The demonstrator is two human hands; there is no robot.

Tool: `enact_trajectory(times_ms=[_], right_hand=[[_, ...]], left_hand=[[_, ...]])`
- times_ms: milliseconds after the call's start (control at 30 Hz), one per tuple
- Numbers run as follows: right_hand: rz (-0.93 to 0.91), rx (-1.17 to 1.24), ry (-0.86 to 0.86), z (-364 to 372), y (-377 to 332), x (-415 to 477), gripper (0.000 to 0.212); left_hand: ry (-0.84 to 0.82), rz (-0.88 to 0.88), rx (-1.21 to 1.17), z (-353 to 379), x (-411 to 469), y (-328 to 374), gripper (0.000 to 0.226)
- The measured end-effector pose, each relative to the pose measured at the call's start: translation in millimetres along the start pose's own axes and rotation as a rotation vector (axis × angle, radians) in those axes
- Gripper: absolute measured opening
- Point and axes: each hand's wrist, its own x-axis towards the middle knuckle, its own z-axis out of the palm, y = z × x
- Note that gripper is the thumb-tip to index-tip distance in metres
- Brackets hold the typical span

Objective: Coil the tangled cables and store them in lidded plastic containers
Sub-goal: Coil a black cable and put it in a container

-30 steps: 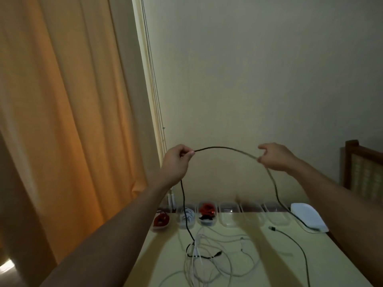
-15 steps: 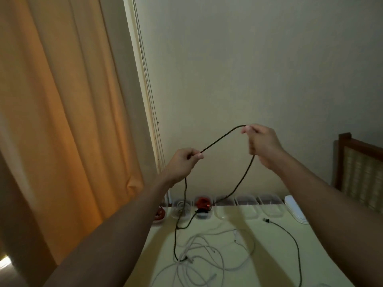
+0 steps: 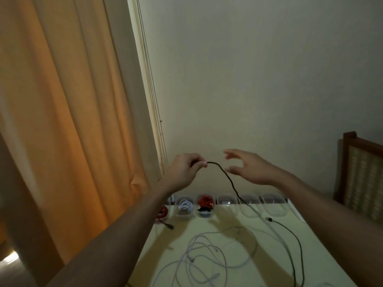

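Observation:
My left hand (image 3: 184,170) is raised above the table and pinches a black braided cable (image 3: 229,180), which arcs right and drops toward the table (image 3: 228,241). My right hand (image 3: 248,168) hovers just right of the cable with fingers spread and holds nothing. White cables (image 3: 207,257) lie tangled on the table's near part. A row of clear plastic containers stands along the wall: one holds a coiled white cable (image 3: 185,206), one a red cable (image 3: 205,204), and others (image 3: 227,201) look empty.
An orange curtain (image 3: 62,121) hangs at the left. A wooden chair back (image 3: 360,172) stands at the right. A second dark cable with a plug (image 3: 290,230) trails along the table's right side. A red cable (image 3: 162,213) lies at the table's far left corner.
My right hand has let go of the black cable and opened. Both hands have come closer together, and the cable's loop has dropped.

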Motion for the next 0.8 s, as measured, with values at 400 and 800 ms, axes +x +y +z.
enact_trajectory(times_ms=[400, 800], right_hand=[[0.332, 0.381, 0.628, -25.5, 22.5, -8.9, 0.025], [-0.095, 0.23, 0.153, 15.4, -48.5, -63.6, 0.021]], left_hand=[[-0.027, -0.202, -0.15, -17.5, -30.1, -7.4, 0.024], [0.074, -0.192, -0.419, -9.7, -66.3, 75.7, 0.024]])
